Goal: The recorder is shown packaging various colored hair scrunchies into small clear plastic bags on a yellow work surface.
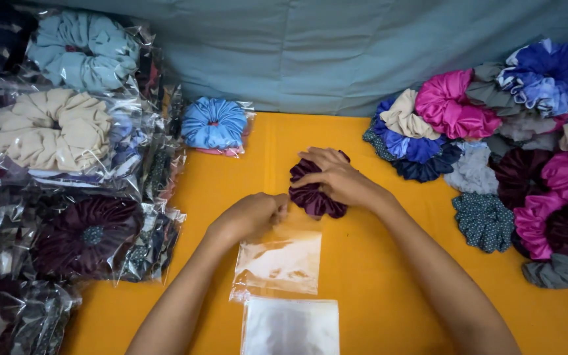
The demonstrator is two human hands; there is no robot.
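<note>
On the yellow table point(363, 263), your right hand point(340, 179) grips the maroon scrunchie point(311, 196) while your left hand point(252, 214) pinches the clear bag's point(279, 261) mouth, so bagging looks underway; widen that opening first.

A dark plum scrunchie point(313, 194) is lying on the orange-yellow table point(376, 263); a bright pink scrunchie point(451, 105), a dotted teal scrunchie point(484, 222) and a bagged light blue scrunchie point(213, 123) are showing nearby.
</note>
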